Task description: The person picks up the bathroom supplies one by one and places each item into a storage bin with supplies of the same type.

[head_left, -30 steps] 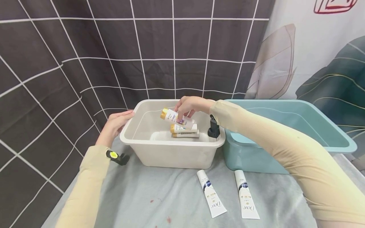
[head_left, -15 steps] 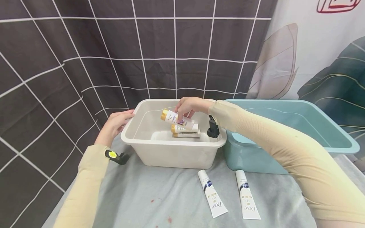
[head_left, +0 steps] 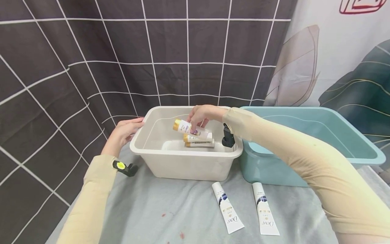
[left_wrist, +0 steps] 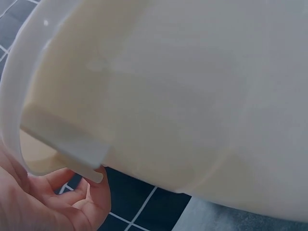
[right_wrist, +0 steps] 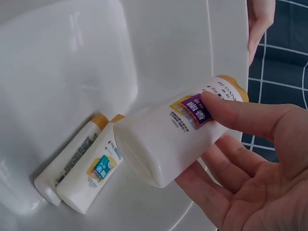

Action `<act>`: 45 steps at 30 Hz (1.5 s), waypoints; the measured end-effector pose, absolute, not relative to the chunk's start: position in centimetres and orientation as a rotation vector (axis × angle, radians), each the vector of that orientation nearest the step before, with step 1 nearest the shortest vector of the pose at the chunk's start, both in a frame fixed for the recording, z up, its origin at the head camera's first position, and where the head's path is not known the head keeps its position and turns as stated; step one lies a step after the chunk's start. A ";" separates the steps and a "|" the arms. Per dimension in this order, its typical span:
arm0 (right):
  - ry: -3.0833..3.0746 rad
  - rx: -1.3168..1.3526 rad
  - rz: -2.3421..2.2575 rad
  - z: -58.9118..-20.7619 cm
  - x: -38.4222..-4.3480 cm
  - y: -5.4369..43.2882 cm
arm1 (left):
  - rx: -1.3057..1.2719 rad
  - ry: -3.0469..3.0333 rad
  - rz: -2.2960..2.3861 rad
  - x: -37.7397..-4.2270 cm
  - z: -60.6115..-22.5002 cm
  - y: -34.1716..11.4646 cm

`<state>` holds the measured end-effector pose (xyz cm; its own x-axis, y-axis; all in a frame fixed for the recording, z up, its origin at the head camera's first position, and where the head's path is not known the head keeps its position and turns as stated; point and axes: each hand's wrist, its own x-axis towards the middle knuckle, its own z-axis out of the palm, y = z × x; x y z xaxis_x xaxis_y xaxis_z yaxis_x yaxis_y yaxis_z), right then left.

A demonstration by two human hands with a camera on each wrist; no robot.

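Observation:
My right hand [head_left: 201,114] holds a white shampoo bottle [head_left: 184,126] with a gold cap over the inside of the cream plastic tub [head_left: 182,153]. In the right wrist view the bottle [right_wrist: 156,139] is tilted, its base toward the tub floor, thumb on the purple label and fingers beneath. Two more gold-capped bottles lie side by side on the tub floor, one with a teal label [right_wrist: 94,168], the other [right_wrist: 72,156] showing fine print. My left hand [head_left: 123,131] grips the tub's left end; in the left wrist view its fingers [left_wrist: 98,199] curl under the rim [left_wrist: 12,96].
A blue-green tub [head_left: 274,169] stands against the cream tub's right side. Two white Dove tubes, the left one slanted [head_left: 228,208] and the right one [head_left: 266,210] straighter, lie on the grey cloth [head_left: 146,210] in front. Dark checked curtain [head_left: 167,40] hangs behind.
The view has shifted slightly, so everything sits a little further right. Both hands keep their hold; the bottle stays at nearly the same height and tilt over the tub.

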<state>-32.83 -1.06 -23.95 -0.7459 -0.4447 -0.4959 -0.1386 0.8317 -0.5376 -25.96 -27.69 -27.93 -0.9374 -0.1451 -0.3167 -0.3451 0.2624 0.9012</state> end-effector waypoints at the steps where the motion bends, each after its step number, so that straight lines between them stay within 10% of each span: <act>1: 2.375 -0.426 -0.629 -24.0 -32.8 -1.0 | -0.461 2.356 1.752 -25.9 -27.9 -27.6; 45: 2.367 -0.459 -0.522 -25.6 -33.1 -1.5 | -0.462 2.379 1.745 -26.0 -28.0 -27.8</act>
